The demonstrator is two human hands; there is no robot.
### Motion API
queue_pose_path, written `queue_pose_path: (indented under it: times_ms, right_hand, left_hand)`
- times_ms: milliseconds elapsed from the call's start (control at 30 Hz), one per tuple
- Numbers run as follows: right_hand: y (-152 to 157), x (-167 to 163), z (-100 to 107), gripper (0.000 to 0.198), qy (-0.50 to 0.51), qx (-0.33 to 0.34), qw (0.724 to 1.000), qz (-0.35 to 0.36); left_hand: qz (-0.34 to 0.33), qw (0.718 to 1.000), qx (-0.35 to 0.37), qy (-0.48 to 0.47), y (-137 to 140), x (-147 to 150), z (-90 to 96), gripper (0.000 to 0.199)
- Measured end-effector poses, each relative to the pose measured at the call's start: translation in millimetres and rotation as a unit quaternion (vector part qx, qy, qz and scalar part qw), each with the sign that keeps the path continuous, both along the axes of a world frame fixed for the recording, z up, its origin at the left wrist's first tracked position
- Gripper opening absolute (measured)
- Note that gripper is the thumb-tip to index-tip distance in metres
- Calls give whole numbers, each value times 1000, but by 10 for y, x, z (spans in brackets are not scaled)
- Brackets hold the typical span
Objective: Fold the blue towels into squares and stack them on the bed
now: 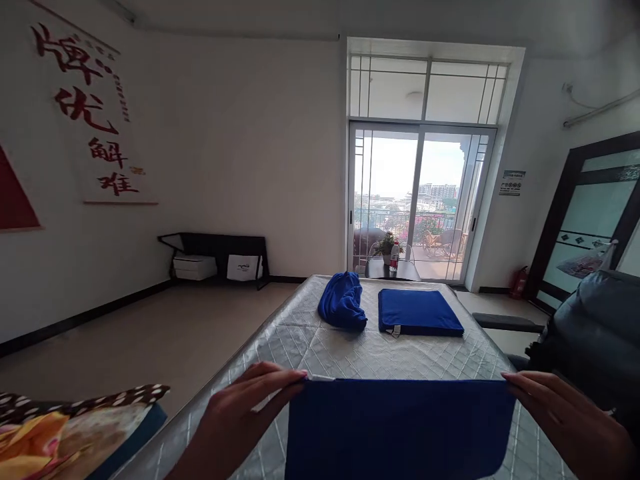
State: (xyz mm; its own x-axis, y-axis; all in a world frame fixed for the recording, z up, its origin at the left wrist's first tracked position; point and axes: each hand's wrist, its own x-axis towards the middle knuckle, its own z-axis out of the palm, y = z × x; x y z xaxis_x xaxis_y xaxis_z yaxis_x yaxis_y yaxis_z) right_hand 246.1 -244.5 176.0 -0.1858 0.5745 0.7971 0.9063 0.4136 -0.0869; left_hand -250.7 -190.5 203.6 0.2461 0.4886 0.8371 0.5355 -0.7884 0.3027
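Stretched between both hands is a blue cloth [400,427] with a straight top edge and a small white tag near its left corner. My left hand [250,400] pinches the top left corner, and my right hand [560,407] pinches the top right one. The cloth hangs over the near part of a bed-like surface with a silvery quilted cover [330,353]. Farther back on that surface lies a flat stack of folded blue cloth [420,310] with a white tag at its front. Left of the stack sits a crumpled blue cloth [343,303].
A patterned cushion or cloth [75,433] is at the lower left. At the right stands a dark padded chair [600,327]. A small table [367,272] with a plant and a bottle [395,257] is beyond the far edge. A black rack [225,247] stands by the wall.
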Motion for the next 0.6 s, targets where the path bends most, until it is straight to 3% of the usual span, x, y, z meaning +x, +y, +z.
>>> queue_pose_path:
  times_ms: [133,233,300,400,500,567,600]
  right_hand:
    - [580,153,339,32,8,-85,996,10]
    - [1258,331,464,35,18,-146,989,-2]
    - [1730,458,594,36,14,-165,986,-21]
    - [2353,611,954,35,27,-124,989,-80]
    - [2820,719,1346,37,61,-43,990,-122]
    - [3052,794,1440,39,78,-3,988,-136]
    - [3148,837,1400,41,83,6,986,-142]
  left_hand:
    - [1,988,-151,15,734,330,199,21]
    - [-44,963,-266,26,1516,654,233,27]
    - [-80,950,-300,11,2057,887,311,30]
    - [-83,956,-277,-57,2745,1227,586,32]
    - [-66,970,-182,-147,3206,1533,865,30]
    - [-63,974,-120,-184,3410,1715,872,25]
    - [-60,975,-101,-188,3490,1800,792,23]
